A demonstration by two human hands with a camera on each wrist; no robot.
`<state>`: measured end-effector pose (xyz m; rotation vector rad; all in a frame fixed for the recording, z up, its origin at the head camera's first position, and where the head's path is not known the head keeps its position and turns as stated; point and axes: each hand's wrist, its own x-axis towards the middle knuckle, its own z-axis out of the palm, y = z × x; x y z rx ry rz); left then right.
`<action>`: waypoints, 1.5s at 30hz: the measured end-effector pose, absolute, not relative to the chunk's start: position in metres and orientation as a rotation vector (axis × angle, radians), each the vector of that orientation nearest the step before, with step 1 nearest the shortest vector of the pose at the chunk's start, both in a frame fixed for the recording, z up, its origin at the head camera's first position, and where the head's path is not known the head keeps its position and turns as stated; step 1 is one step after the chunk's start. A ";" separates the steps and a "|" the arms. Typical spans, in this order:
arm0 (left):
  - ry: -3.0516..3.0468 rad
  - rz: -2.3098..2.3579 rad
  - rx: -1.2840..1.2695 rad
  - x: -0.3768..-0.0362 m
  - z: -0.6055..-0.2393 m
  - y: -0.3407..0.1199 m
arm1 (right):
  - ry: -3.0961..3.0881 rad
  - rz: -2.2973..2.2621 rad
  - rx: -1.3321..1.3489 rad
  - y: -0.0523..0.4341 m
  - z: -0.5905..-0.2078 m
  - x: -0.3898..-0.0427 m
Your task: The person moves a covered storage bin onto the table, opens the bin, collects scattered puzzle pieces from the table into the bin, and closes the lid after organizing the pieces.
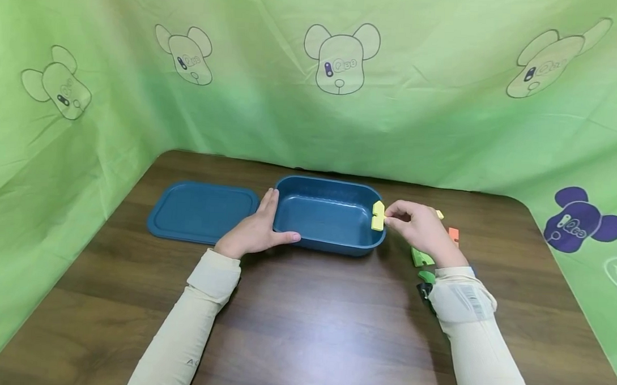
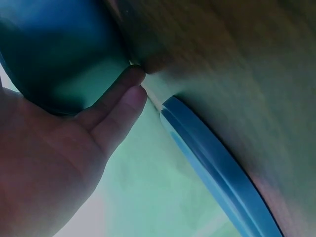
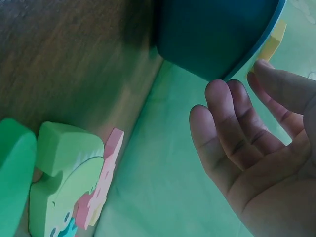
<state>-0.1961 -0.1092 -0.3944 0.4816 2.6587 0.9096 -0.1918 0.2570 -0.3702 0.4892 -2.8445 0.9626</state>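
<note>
Head view: a dark blue plastic rectangular container (image 1: 328, 216) is seen open on the brown wood-grain table (image 1: 304, 328), its flat blue plastic lid (image 1: 202, 210) laid just beside it on the left, so the cavity is left free. The left hand (image 1: 258, 230) is laid against the container's left wall, fingers straight along the side and thumb along the front edge; nothing is gripped, and the placement is judged to steady the container. The right hand (image 1: 422, 227) is held at the container's right rim, where a yellow foam puzzle piece (image 1: 378, 215) is pinched between thumb and fingertips, directly over the rim and partly above the cavity.

Right wrist view: the remaining fingers (image 3: 222, 123) are seen loosely extended below the container's edge, the yellow piece only partly visible beyond it. More foam pieces, green (image 3: 59, 173) and pink-orange (image 3: 106, 168), are grouped on the table near the right wrist, within easy reach.

Left wrist view: straight fingers (image 2: 118, 103) are pressed to the blue wall, the lid's rim close by.
</note>
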 end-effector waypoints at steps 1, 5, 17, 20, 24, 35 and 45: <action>2.662 0.905 0.488 -0.196 -0.395 -0.109 | -2.851 0.970 0.489 0.257 -0.370 -0.192; 2.666 0.896 0.502 -0.196 -0.395 -0.108 | -2.886 1.022 0.472 0.258 -0.371 -0.192; 2.667 0.903 0.514 -0.197 -0.396 -0.109 | -2.904 1.106 0.441 0.255 -0.369 -0.201; 2.662 0.900 0.514 -0.197 -0.395 -0.109 | -2.912 1.156 0.433 0.255 -0.369 -0.201; 2.664 0.893 0.507 -0.198 -0.394 -0.109 | -2.923 1.198 0.416 0.254 -0.370 -0.204; 2.668 0.884 0.494 -0.196 -0.393 -0.109 | -2.953 1.182 0.375 0.254 -0.370 -0.206; 2.671 0.882 0.494 -0.198 -0.395 -0.109 | -2.978 1.176 0.379 0.252 -0.366 -0.205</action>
